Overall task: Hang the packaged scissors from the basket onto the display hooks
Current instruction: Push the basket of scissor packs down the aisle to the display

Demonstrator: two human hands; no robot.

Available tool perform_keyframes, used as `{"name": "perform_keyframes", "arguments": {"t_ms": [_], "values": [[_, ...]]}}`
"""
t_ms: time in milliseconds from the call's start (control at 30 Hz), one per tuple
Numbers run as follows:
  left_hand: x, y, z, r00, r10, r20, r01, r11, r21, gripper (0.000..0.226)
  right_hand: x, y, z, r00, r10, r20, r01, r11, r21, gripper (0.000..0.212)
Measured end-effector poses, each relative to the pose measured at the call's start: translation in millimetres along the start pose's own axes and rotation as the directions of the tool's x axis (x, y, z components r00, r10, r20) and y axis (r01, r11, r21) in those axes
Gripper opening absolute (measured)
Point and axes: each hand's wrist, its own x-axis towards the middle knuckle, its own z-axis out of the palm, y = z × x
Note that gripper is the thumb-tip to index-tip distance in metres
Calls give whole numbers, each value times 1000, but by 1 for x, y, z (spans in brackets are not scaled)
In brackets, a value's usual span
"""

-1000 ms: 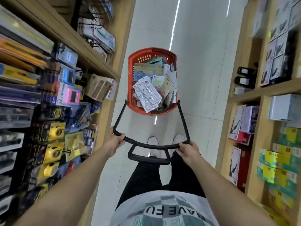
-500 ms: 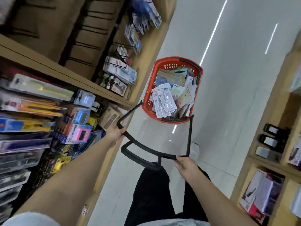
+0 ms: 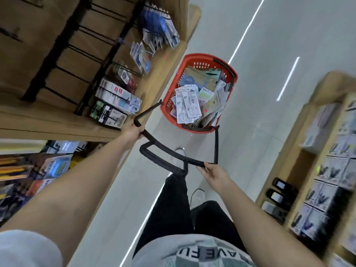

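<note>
Pale grey short-sleeved T-shirt (image 3: 192,247), printed with dark letters "AVE FU" over teal and grey geometric panels. Below the T-shirt: black trousers (image 3: 173,205), white shoes (image 3: 197,197). Beyond the T-shirt's sleeve (image 3: 25,247): uncovered forearms, left hand (image 3: 133,132) and right hand (image 3: 212,175).

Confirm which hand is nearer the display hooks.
Left. The left hand grips the basket handle right beside the shelf carrying the display hooks; the right hand grips the handle's other end, on the aisle side.
</note>
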Motion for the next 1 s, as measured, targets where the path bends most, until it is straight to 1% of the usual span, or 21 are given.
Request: {"name": "perform_keyframes", "arguments": {"t_ms": [33, 167, 233, 267, 300, 367, 400, 433, 533, 633, 667, 733, 800, 867, 933, 1000], "values": [[7, 12, 6, 1000, 6, 5, -6, 1000, -13, 12, 0, -15, 10, 1000, -16, -12, 16, 1000, 4, 9], [37, 65, 34, 999, 16, 51, -12, 997, -81, 18, 6, -78, 44, 998, -59, -36, 59, 998, -9, 7], [50, 93, 53, 997, 21, 68, -13, 993, -118, 13, 11, -114, 56, 994, -103, -41, 101, 994, -46, 6], [54, 107, 64, 997, 22, 74, -11, 990, -140, 10, 12, -133, 62, 991, -128, -37, 125, 990, -72, 9], [58, 119, 75, 997, 20, 76, -8, 988, -157, 14, 15, -155, 66, 988, -149, -29, 146, 985, -87, 12], [61, 142, 99, 997, 11, 75, 4, 980, -197, 20, 17, -202, 73, 987, -156, -39, 154, 987, -54, 10], [62, 152, 112, 997, 6, 72, 10, 975, -221, 19, 16, -227, 77, 985, -166, -44, 164, 986, -45, 7], [62, 164, 126, 997, 3, 73, 15, 971, -240, 16, 14, -254, 80, 982, -182, -47, 180, 983, -43, 9], [59, 202, 173, 998, 10, 57, 7, 954, -299, 18, 4, -338, 91, 966, -254, -40, 250, 965, -83, 14], [49, 245, 219, 1000, 12, 26, -1, 924, -383, 20, 2, -421, 99, 959, -282, -9, 280, 955, -93, 8], [46, 261, 234, 999, 23, 25, -11, 915, -404, 20, 2, -447, 103, 958, -285, 18, 285, 954, -89, 5], [43, 290, 258, 1000, 24, -2, -23, 901, -433, 18, 5, -494, 114, 951, -304, 58, 308, 949, -65, 7], [48, 318, 277, 999, 33, -27, -41, 887, -461, 16, 8, -534, 132, 942, -327, 78, 329, 944, -15, 8], [56, 341, 292, 997, 70, -26, -74, 887, -456, 13, 10, -569, 156, 940, -331, 86, 330, 944, 31, 8], [67, 359, 304, 994, 108, -26, -109, 892, -439, 20, 11, -599, 185, 933, -341, 113, 337, 940, 49, 9], [81, 367, 316, 996, 77, -55, -93, 900, -426, 27, 14, -628, 220, 924, -356, 143, 345, 934, 94, 13]]}}
